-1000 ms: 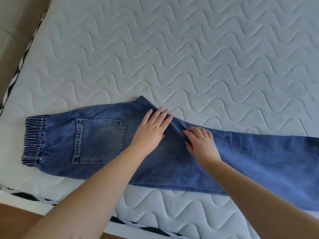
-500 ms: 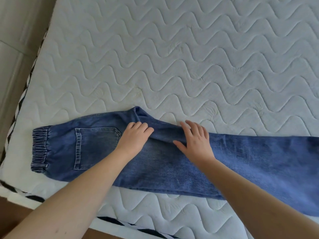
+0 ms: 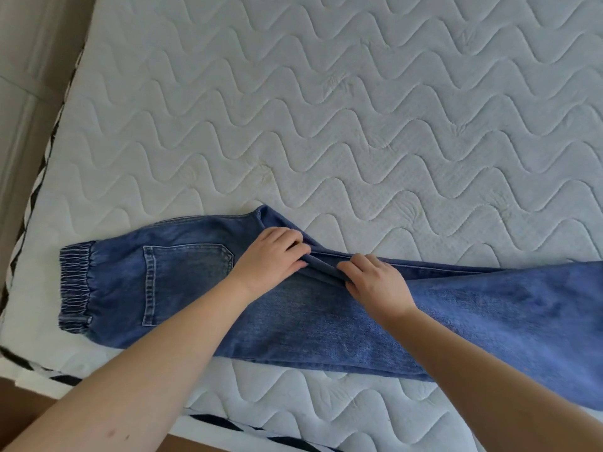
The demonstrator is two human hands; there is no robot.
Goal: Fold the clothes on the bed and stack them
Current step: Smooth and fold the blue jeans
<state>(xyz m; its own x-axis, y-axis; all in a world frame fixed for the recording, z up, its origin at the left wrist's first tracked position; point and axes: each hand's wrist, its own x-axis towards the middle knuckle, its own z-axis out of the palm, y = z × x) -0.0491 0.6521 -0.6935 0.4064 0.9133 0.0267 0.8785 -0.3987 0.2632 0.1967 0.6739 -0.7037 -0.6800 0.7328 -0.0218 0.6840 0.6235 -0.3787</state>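
The jeans [image 3: 326,308] lie lengthwise along the near edge of the bed [image 3: 359,109], waistband to the left, legs running off right. Half a second ago both hands lay fairly flat on the denim; now the left hand [image 3: 267,262] and right hand [image 3: 375,282] have curled and pinch the crotch point, tucking it inward. That should straighten the edge, so the lengthwise folds can likely follow.
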